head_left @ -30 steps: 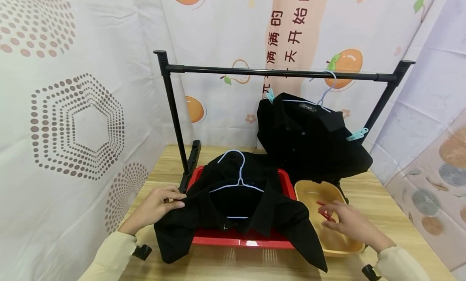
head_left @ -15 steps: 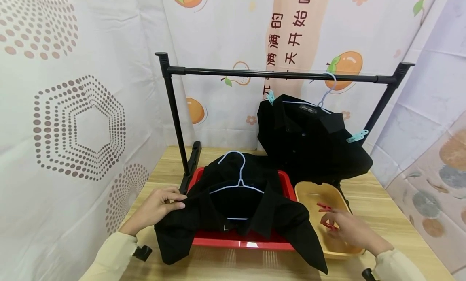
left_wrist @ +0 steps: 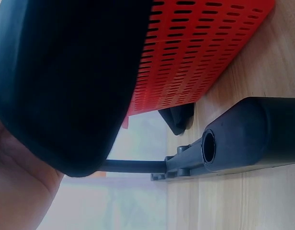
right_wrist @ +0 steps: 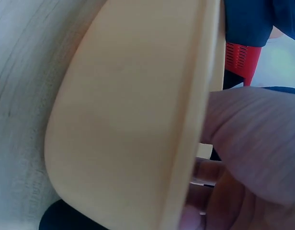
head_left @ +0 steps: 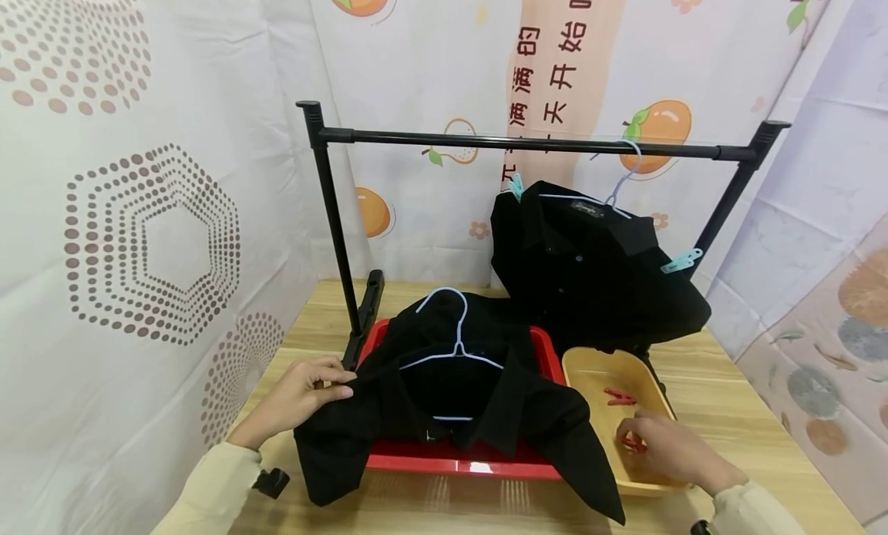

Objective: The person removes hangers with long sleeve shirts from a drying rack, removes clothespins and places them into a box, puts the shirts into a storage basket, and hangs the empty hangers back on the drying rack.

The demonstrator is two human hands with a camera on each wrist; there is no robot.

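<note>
A black collared shirt (head_left: pixel 548 412) lies over a red basket (head_left: pixel 461 464), with a pale blue wire hanger (head_left: pixel 458 346) inside its neck and the hook pointing up. My left hand (head_left: pixel 305 392) pinches the shirt at its left shoulder, between thumb and fingers. In the left wrist view, the shirt's dark cloth (left_wrist: pixel 71 81) covers those fingers. Over at the right, my right hand (head_left: pixel 676 446) reaches into a yellow basket (head_left: pixel 597 369), its fingers curled on a red clothespin (head_left: pixel 633 444). Another red clothespin (head_left: pixel 620 396) lies in that basket, apart from the hand.
Behind the baskets stands a black garment rack (head_left: pixel 479 140). A second black shirt (head_left: pixel 590 280) hangs from its right part on a blue hanger, with a light blue clothespin (head_left: pixel 516 186) at one shoulder and another (head_left: pixel 682 261) at the other. Patterned curtains surround the wooden table (head_left: pixel 430 512).
My right hand has shifted slightly towards me in the yellow basket, its fingers closing on the nearer red clothespin as the farther one came into view. The left hand has stayed put.
</note>
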